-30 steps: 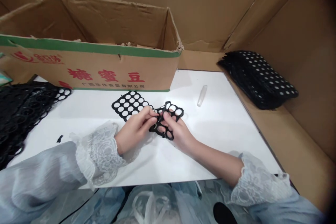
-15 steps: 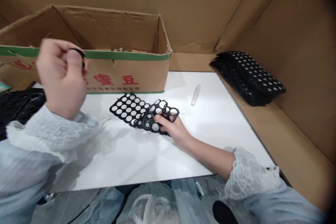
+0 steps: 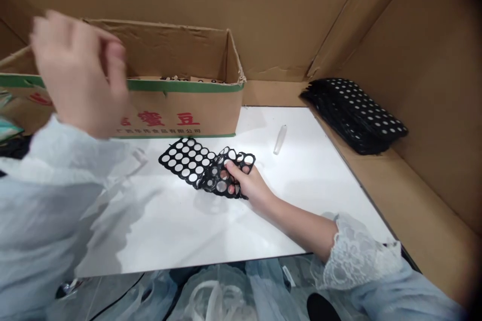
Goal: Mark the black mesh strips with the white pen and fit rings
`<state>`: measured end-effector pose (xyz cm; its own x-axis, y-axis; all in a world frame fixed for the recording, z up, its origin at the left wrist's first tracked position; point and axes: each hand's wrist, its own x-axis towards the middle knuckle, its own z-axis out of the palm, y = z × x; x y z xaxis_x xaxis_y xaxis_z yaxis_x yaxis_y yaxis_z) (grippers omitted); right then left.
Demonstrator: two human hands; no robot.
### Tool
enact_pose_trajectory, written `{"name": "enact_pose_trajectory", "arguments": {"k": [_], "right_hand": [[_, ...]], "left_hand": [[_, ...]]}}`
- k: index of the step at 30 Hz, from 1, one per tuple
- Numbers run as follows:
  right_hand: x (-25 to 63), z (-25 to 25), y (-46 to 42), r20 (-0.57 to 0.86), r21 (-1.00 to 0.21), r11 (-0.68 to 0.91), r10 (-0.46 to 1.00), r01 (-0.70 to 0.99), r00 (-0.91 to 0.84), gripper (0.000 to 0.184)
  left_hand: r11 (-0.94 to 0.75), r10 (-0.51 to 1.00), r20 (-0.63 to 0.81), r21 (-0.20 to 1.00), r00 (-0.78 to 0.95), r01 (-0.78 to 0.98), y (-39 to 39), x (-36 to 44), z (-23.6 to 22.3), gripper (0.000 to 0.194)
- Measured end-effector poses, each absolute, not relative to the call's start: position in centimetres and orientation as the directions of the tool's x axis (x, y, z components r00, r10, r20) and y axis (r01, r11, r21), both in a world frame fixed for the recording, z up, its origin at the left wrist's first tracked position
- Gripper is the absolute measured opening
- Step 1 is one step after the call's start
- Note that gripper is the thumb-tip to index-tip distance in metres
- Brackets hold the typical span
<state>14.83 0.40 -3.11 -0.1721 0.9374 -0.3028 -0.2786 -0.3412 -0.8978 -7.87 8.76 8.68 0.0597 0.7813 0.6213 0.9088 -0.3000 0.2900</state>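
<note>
My right hand grips the folded end of a black perforated sheet with rows of round holes, thumb on top. The sheet's far-left part lies flat on the white tabletop; the part near my fingers is bent over on itself. My left hand is raised at the cardboard box, in front of its left part and above its green front rim. Its fingers are blurred by motion, and I cannot make out whether anything is in them.
A stack of black sheets with pale round dots lies at the right on cardboard. A small translucent tube-like piece rests on the tabletop. Small bits show inside the open box. Cardboard walls stand behind and to the right.
My left hand has left the sheet and risen to the box; half a second ago it pinched a small black piece, not visible now. My right hand has kept hold of the sheet.
</note>
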Motion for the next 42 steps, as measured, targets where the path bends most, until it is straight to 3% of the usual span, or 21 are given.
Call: {"name": "enact_pose_trajectory", "arguments": {"k": [1, 3, 5, 11, 13, 17, 20, 25, 30, 33, 35, 40, 42], "right_hand": [[14.8, -3.1, 0.4, -0.313, -0.890, -0.349, 0.935, -0.292, -0.166, 0.030], [14.8, -2.9, 0.3, -0.326, -0.881, -0.355, 0.935, -0.313, -0.142, 0.031], [14.7, -2.7, 0.2, -0.335, -0.878, -0.351, 0.936, -0.324, -0.105, 0.033], [14.7, -2.9, 0.0, -0.336, -0.872, -0.361, 0.933, -0.331, -0.133, 0.040], [14.7, -3.2, -0.1, -0.328, -0.875, -0.363, 0.931, -0.321, -0.159, 0.040], [14.8, -3.4, -0.1, -0.298, -0.896, -0.345, 0.934, -0.280, -0.197, 0.040], [14.8, -3.2, -0.1, -0.267, -0.906, -0.332, 0.930, -0.263, -0.254, 0.041], [14.5, -3.0, -0.2, -0.255, -0.906, -0.332, 0.924, -0.264, -0.286, 0.042], [14.3, -3.4, -0.5, -0.172, -0.894, -0.285, 0.930, -0.345, -0.325, 0.034], [14.3, -3.4, -0.5, -0.195, -0.913, -0.291, 0.928, -0.287, -0.318, 0.031], [14.2, -3.3, -0.6, -0.216, -0.914, -0.304, 0.925, -0.267, -0.312, 0.032], [13.8, -3.5, -0.7, -0.319, -0.836, -0.400, 0.911, -0.376, -0.262, 0.021], [13.7, -3.6, -0.7, -0.360, -0.798, -0.438, 0.897, -0.414, -0.256, 0.020]], "left_hand": [[-0.330, 0.718, 0.674, 0.110, 0.173, 0.938, 7.2, -6.5, 7.6, 0.040], [-0.492, 0.729, 0.485, -0.119, 0.483, 0.862, 4.3, -4.0, 4.9, 0.041], [-0.626, 0.701, 0.316, -0.159, 0.640, 0.764, 2.2, -1.9, 2.4, 0.043], [-0.665, 0.729, 0.217, -0.002, 0.649, 0.747, 0.5, -0.1, -0.6, 0.037], [-0.642, 0.764, 0.187, 0.122, 0.617, 0.757, 0.6, -0.3, -0.7, 0.033], [-0.509, 0.842, 0.119, 0.497, 0.526, 0.703, 0.9, -1.0, -0.8, 0.032], [-0.438, 0.869, 0.104, 0.615, 0.484, 0.656, 1.1, -1.2, -0.8, 0.030], [-0.438, 0.875, 0.075, 0.547, 0.479, 0.714, 0.9, -0.5, -1.1, 0.031], [-0.402, 0.883, 0.075, 0.633, 0.464, 0.662, 1.0, -0.2, -1.6, 0.026], [-0.409, 0.889, 0.112, 0.632, 0.444, 0.658, 0.9, -0.2, -1.8, 0.027], [-0.412, 0.892, 0.103, 0.581, 0.439, 0.702, 0.7, -0.1, -1.8, 0.026], [-0.446, 0.887, 0.020, 0.296, 0.461, 0.845, 0.2, 0.5, -1.7, 0.019], [-0.432, 0.883, -0.023, 0.350, 0.469, 0.831, 0.1, 0.6, -1.7, 0.021]]}}
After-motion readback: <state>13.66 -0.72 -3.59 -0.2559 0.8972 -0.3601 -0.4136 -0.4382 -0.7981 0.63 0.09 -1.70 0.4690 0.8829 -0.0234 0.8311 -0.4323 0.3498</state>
